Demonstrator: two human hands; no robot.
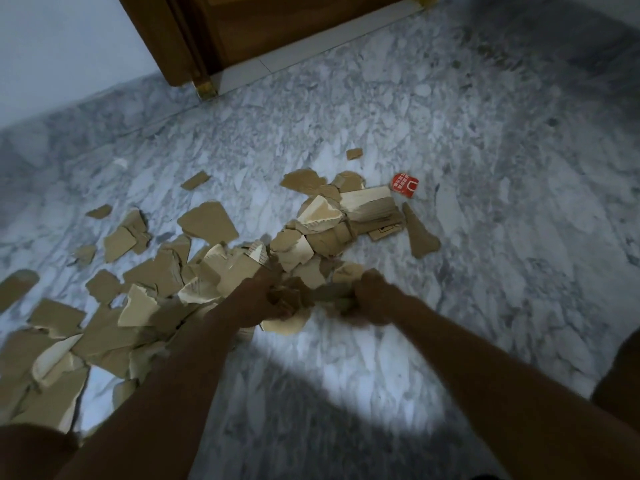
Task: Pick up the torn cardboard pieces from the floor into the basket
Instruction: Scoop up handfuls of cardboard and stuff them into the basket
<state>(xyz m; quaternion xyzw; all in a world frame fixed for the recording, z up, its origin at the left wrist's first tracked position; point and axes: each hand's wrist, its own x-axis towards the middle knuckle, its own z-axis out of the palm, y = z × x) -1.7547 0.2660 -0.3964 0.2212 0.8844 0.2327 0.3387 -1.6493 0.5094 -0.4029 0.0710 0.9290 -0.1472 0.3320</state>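
Observation:
Several torn brown and cream cardboard pieces (207, 223) lie scattered over the marble floor (485, 168), thickest from the lower left to the centre. A heap of larger pieces (349, 216) sits just beyond my hands. My left hand (266, 299) grips a bunch of brown scraps at the near edge of the pile. My right hand (370, 299) is curled round the other end of a cardboard piece (329, 293) held between both hands. Motion blur smears both hands. No basket is in view.
A red printed scrap (404, 185) lies to the right of the heap, and a long brown piece (419, 233) sits beside it. A wooden door and frame (221, 36) stand at the back. My knees show at the lower left and right edges.

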